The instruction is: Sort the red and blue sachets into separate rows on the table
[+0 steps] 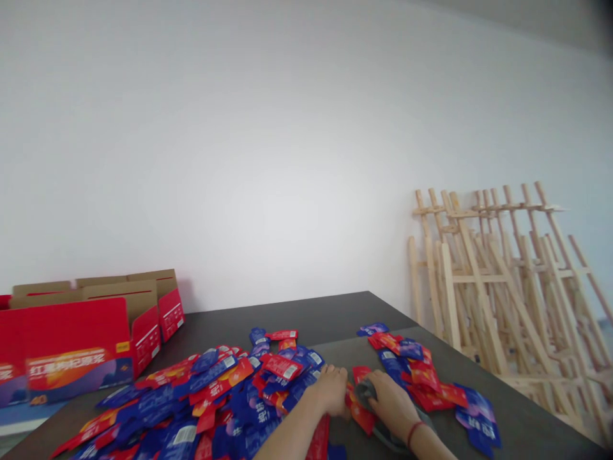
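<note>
In the head view, the right hand (391, 401) grips a grey cloth (366, 391) in curled fingers, a red sachet (363, 416) lies between the hands on the dark table (330, 319), and the left hand (331, 390) adjoins the sachet pile (249, 406), its finger closure indeterminable.

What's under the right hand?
Part of a gray cloth shows under the right hand, a red packet just left of the hand. Whatever the palm covers can't be seen.

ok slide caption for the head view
Right hand grips gray cloth; left hand beside piled red and blue sachets
</note>
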`<state>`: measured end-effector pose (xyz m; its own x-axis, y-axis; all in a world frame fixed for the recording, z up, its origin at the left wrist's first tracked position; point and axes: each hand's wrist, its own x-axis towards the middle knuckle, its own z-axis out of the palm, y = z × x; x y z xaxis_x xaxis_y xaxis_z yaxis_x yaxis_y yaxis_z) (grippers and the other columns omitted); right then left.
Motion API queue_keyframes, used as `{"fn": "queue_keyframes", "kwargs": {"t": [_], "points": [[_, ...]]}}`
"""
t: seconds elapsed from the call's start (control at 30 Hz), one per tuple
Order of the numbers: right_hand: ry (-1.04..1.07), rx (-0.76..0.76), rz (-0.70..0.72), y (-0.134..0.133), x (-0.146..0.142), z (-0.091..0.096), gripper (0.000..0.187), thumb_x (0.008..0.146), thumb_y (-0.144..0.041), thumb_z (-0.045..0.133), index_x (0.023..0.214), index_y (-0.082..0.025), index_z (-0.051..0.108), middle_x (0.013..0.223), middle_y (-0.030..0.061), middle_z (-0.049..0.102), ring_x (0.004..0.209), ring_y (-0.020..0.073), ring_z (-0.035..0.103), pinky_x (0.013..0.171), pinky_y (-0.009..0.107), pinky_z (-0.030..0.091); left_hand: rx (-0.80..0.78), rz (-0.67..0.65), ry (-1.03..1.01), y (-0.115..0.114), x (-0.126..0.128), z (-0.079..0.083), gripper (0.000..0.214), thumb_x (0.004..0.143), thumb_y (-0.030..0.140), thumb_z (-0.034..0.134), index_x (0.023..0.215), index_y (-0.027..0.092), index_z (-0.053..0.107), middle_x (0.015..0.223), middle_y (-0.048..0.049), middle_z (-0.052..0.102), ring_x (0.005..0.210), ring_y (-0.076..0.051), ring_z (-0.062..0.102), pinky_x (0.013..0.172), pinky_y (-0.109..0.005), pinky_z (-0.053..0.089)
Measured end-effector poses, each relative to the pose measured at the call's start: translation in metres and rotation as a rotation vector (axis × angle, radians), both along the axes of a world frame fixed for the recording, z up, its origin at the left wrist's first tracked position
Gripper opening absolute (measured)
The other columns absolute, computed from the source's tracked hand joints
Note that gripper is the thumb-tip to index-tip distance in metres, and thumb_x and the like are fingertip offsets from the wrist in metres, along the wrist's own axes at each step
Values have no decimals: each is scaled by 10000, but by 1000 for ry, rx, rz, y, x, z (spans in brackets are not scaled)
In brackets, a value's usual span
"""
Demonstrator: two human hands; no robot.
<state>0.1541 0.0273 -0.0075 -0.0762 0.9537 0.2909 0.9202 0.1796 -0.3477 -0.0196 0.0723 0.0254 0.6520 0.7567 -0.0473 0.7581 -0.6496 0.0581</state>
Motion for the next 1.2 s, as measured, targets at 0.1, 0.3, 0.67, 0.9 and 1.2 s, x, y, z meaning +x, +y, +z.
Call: {"fn": "queue_keyframes", "kwargs": {"t": [0.1,0.3,0.67,0.9,1.2], "points": [[-65,-33,-55,-3,-9,9,311,714,-149,485,989,-183,626,1058,99,622,1043,239,558,881,317,400,-50,43,-17,5,2,1,1033,455,543,790,1300,87,409,1239,-209,544,1180,-355,478,1016,-456,339],[-100,-193,-85,-5,-19,14,281,694,-125,530,952,-170,634,1038,119,622,948,241,621,783,313,445,-180,79,11,10,10,-1,939,421,569,801,1217,147,537,1278,-206,532,1255,-415,388,1040,-552,270],[55,-29,-215,-9,3,10,238,775,-124,455,1000,-178,513,1044,96,580,910,199,620,722,276,429,-219,262,-584,-23,-12,-11,296,663,187,602,959,194,583,857,-43,675,760,-201,629,697,-299,467],[52,71,14,-26,-75,-9,334,699,-58,459,982,-213,546,1043,59,590,983,195,566,813,270,422,-645,332,-905,-27,-11,-49,279,800,242,360,770,152,623,469,21,500,405,-118,453,427,-217,351],[-68,38,-112,-12,-52,-8,376,712,-48,476,1054,-183,554,1116,90,582,1060,210,555,864,279,427,-486,320,-789,-15,-21,-64,279,661,79,417,814,146,641,527,6,585,474,-138,513,509,-238,386]]}}
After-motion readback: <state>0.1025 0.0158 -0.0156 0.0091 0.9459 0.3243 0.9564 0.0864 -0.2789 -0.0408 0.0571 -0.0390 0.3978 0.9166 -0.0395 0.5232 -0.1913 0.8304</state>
